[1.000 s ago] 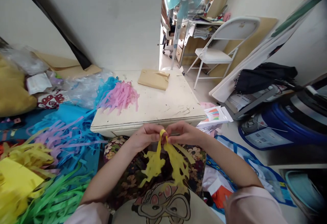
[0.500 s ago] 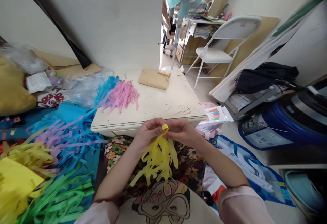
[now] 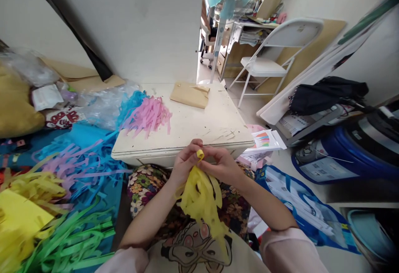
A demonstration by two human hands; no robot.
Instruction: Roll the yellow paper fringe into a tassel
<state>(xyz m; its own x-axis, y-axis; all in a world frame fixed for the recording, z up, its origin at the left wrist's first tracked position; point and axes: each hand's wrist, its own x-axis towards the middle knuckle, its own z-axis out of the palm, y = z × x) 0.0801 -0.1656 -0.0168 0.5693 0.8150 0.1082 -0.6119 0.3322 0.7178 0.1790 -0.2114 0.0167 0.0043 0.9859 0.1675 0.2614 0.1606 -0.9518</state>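
Table [image 3: 199,127], low and cream, just ahead of the lap, pink strips [image 3: 148,117] heaped at its left; yellow paper fringe [image 3: 201,198] hanging over the lap; left hand [image 3: 184,163] and right hand [image 3: 222,165] together, fingertips pinched closed on the fringe's rolled top end by the table's near edge

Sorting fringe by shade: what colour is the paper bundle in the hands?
Yellow. The paper bundle pinched between the left hand and right hand shows in the head view.
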